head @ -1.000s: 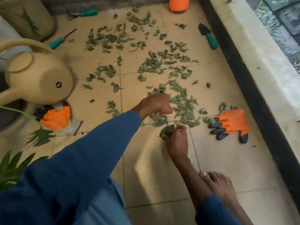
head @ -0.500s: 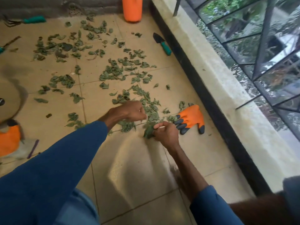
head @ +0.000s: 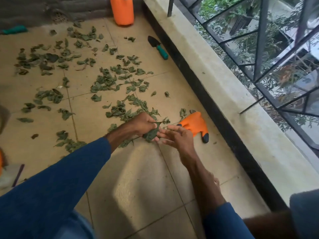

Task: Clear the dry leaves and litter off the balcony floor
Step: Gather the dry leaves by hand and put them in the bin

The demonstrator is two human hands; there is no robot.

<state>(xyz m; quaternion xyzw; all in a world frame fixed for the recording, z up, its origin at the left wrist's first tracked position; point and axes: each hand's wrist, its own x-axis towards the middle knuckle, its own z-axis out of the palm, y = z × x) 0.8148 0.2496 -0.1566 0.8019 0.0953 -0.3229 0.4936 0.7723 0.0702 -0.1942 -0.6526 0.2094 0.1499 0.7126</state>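
Observation:
Several dry green leaves lie scattered over the beige tiled balcony floor, thickest in the middle and far left. My left hand grips a small bunch of leaves just above the floor. My right hand is right beside it with fingers spread and relaxed, its fingertips touching the bunch. An orange glove with black fingertips lies on the floor just behind my right hand.
A low concrete ledge with a black base and a metal railing runs along the right. A green-handled trowel lies by the ledge, an orange container stands at the far wall, and a floor drain sits there.
My right hand has let go of its leaves and opened its fingers. My left hand now holds the bunch, lifted slightly off the floor. The view swung right toward the railing.

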